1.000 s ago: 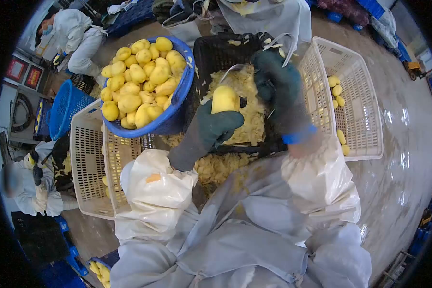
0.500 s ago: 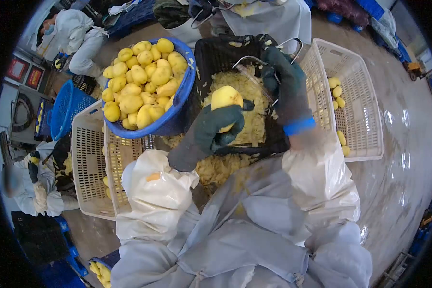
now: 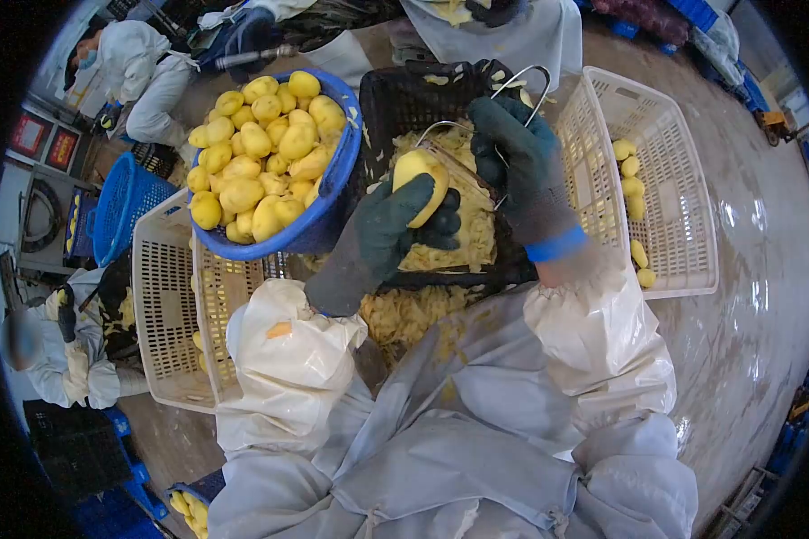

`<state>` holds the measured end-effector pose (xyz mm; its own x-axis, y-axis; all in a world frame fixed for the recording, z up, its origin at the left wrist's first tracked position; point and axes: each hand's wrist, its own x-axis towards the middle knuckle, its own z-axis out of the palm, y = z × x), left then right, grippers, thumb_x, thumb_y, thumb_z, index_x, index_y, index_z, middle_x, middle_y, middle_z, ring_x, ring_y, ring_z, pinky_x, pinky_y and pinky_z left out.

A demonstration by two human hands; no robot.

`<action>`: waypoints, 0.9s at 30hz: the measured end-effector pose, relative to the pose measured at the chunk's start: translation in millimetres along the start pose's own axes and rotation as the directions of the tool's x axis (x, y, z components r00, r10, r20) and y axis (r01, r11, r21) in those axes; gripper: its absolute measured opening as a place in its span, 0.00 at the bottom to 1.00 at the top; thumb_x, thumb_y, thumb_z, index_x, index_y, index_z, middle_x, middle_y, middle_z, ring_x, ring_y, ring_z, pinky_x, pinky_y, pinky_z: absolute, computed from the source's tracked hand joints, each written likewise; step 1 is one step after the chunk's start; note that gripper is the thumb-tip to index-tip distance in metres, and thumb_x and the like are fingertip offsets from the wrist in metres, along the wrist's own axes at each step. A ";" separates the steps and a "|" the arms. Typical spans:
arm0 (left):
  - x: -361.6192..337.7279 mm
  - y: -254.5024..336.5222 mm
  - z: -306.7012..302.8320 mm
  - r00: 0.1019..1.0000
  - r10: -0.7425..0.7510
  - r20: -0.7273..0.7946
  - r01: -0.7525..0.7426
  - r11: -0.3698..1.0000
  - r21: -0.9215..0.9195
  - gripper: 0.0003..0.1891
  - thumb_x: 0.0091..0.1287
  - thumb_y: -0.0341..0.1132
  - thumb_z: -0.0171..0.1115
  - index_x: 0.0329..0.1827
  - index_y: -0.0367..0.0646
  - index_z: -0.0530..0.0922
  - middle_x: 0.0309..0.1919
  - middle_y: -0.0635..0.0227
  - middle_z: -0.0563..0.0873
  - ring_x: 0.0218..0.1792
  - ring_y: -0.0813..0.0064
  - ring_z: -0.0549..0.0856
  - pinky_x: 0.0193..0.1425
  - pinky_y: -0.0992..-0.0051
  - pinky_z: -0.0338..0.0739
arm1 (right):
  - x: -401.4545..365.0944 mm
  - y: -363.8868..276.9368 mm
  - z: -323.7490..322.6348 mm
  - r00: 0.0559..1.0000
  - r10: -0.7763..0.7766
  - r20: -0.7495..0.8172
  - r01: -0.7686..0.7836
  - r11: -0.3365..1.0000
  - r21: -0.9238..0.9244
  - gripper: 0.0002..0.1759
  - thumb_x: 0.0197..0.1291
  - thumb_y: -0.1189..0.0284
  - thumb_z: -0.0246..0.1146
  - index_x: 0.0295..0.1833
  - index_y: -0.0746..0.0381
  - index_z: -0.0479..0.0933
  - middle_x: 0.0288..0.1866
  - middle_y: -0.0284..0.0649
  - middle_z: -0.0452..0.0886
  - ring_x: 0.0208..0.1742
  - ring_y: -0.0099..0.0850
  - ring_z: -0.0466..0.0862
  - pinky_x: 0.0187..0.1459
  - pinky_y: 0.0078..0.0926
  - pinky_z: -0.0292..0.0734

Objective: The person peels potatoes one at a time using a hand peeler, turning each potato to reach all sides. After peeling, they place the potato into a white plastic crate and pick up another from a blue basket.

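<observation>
My left hand (image 3: 388, 225), in a dark green glove, wraps round a peeled yellow potato (image 3: 420, 178) that is tilted upright. In my right hand (image 3: 517, 148), also gloved, is a wire-framed metal peeler (image 3: 541, 81); its bent wire arm and crossbar reach left toward the potato. Both hands are over a black crate (image 3: 388, 101) that holds a heap of pale peelings (image 3: 466, 250). At the crate's left a blue basket (image 3: 355, 144) is piled with yellow potatoes (image 3: 259, 142).
White slotted crates stand at the right (image 3: 692, 216) and left (image 3: 166, 314); the right one holds several potatoes (image 3: 634, 187). More peelings (image 3: 413, 314) lie before the black crate. Co-workers (image 3: 139, 72) sit at the left, another person's apron (image 3: 530, 40) is across from me.
My left hand has turned the potato, which now stands taller with its side toward the peeler. My right hand and the peeler have shifted slightly left. The person opposite has moved a hand.
</observation>
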<state>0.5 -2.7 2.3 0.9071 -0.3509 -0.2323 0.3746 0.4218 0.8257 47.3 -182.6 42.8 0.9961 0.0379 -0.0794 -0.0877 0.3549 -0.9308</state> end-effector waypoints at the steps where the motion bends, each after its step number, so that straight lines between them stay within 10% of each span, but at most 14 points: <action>1: -1.5 5.9 0.3 0.995 -0.099 0.024 0.101 0.993 -0.065 0.25 0.66 0.46 0.65 0.60 0.42 0.73 0.48 0.62 0.84 0.37 0.70 0.86 0.41 0.67 0.85 | 3.3 2.5 -3.0 1.000 -0.020 0.010 0.020 1.000 -0.016 0.09 0.60 0.64 0.64 0.32 0.55 0.74 0.21 0.26 0.69 0.18 0.15 0.65 0.20 0.14 0.56; 27: -7.7 9.2 13.3 0.997 -0.062 -0.047 0.059 0.996 -0.063 0.20 0.68 0.43 0.61 0.53 0.35 0.76 0.39 0.58 0.86 0.22 0.82 0.81 0.16 0.86 0.74 | 20.4 23.7 -7.6 0.980 -0.187 -0.064 0.173 0.968 -0.183 0.10 0.60 0.65 0.66 0.35 0.61 0.81 0.22 0.30 0.77 0.19 0.17 0.71 0.20 0.16 0.62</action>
<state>-5.6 -7.2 18.5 0.8902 -0.3370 -0.3065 0.4386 0.4527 0.7763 65.6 -180.5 16.4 0.9933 -0.0889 0.0739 0.0889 0.1788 -0.9799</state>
